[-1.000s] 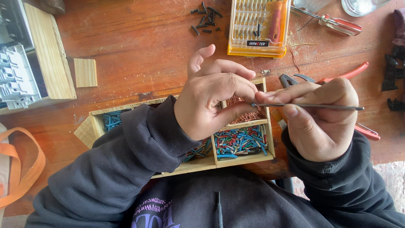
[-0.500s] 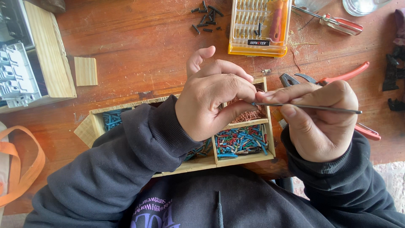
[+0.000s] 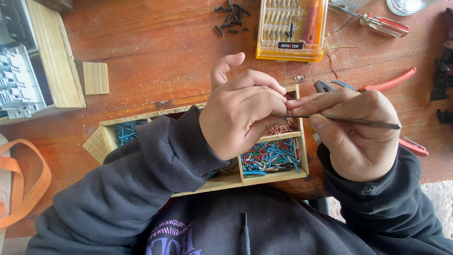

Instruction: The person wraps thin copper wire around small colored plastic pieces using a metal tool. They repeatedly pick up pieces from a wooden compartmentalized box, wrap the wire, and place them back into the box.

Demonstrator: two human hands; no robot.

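My left hand [image 3: 243, 111] is curled over the wooden compartment box [image 3: 107, 137], its fingertips pinched on something small that I cannot make out. My right hand [image 3: 354, 134] grips thin metal tweezers [image 3: 349, 122], whose tip meets the left fingertips. Under the hands, one compartment holds several blue and red wire bits [image 3: 271, 158] and another holds copper strands [image 3: 283, 127]. Both forearms wear dark sleeves.
Red-handled pliers [image 3: 387, 85] lie behind my right hand. A yellow bit-set case [image 3: 290, 30], loose black screws [image 3: 231, 19] and a red screwdriver [image 3: 377, 23] sit at the far side. A wooden box with a grey part [image 3: 28, 71], a small wood block [image 3: 96, 78] and an orange strap [image 3: 28, 189] lie left.
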